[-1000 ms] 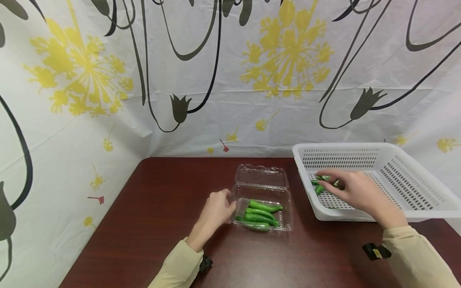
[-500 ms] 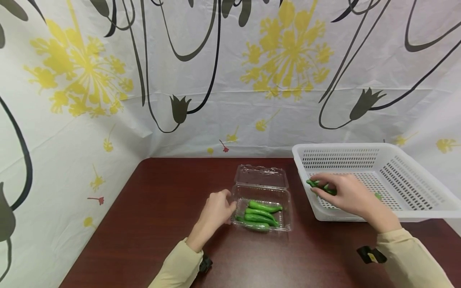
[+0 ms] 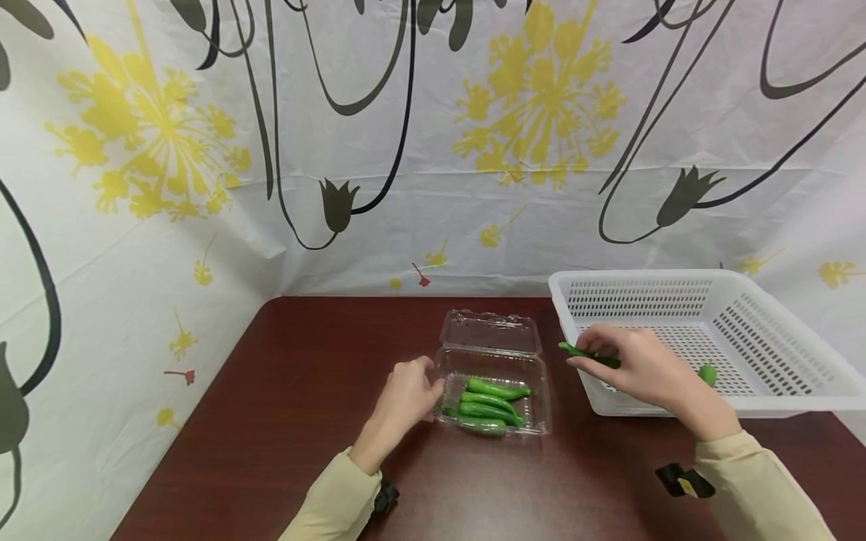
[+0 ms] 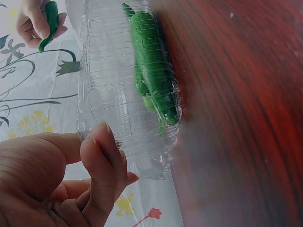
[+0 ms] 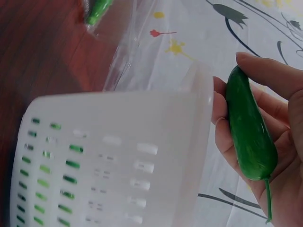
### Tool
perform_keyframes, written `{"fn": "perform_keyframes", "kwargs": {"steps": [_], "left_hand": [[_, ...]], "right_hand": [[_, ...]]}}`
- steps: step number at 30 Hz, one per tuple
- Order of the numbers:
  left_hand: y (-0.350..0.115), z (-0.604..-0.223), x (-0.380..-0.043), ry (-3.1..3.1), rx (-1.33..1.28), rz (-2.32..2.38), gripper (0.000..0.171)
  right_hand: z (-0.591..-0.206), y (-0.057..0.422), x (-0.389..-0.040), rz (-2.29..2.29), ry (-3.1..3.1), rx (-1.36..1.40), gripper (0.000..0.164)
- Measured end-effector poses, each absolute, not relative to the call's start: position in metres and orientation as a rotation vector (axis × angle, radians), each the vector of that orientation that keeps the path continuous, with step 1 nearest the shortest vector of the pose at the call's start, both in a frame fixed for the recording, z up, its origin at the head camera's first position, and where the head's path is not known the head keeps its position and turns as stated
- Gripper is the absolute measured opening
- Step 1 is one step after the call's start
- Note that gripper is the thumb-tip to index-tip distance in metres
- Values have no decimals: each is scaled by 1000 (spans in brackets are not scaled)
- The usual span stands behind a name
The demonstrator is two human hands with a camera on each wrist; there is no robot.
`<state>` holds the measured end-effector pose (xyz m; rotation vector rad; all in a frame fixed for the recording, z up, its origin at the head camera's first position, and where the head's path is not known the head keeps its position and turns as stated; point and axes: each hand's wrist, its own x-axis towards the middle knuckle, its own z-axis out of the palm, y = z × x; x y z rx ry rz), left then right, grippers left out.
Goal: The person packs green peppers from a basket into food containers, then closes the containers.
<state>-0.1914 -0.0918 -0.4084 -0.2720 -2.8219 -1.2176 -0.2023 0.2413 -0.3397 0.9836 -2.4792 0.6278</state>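
My right hand (image 3: pixel 639 368) holds a green chili pepper (image 5: pixel 248 125) between thumb and fingers, raised over the left rim of the white basket (image 3: pixel 798 334). In the right wrist view the pepper's stem points down toward the palm. My left hand (image 3: pixel 406 389) pinches the left edge of a clear plastic clamshell box (image 3: pixel 536 376), whose lid (image 3: pixel 490 330) lies open toward the back. Inside the box several green chili peppers (image 3: pixel 497 388) lie side by side. The left wrist view shows the fingertips (image 4: pixel 102 135) at the box's corner.
Another green pepper (image 3: pixel 707 375) shows in the basket beyond my right wrist. More green shows through the slots of the basket wall (image 5: pixel 118 113). The dark red table (image 3: pixel 325 361) ends at a white patterned sheet (image 3: pixel 406 150) behind and to the left.
My right hand has lifted the pepper out of the basket and moved left to its rim. A pepper in the basket has come into view behind the wrist. The left hand has stayed put.
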Motion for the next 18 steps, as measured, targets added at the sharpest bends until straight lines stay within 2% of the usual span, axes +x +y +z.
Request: {"fn": "perform_keyframes", "kwargs": {"steps": [18], "left_hand": [[-91,-409,-192,-2820,-271,-1211,32]], "right_hand": [[-342,230,-203,625,-2489,1013,20]]}}
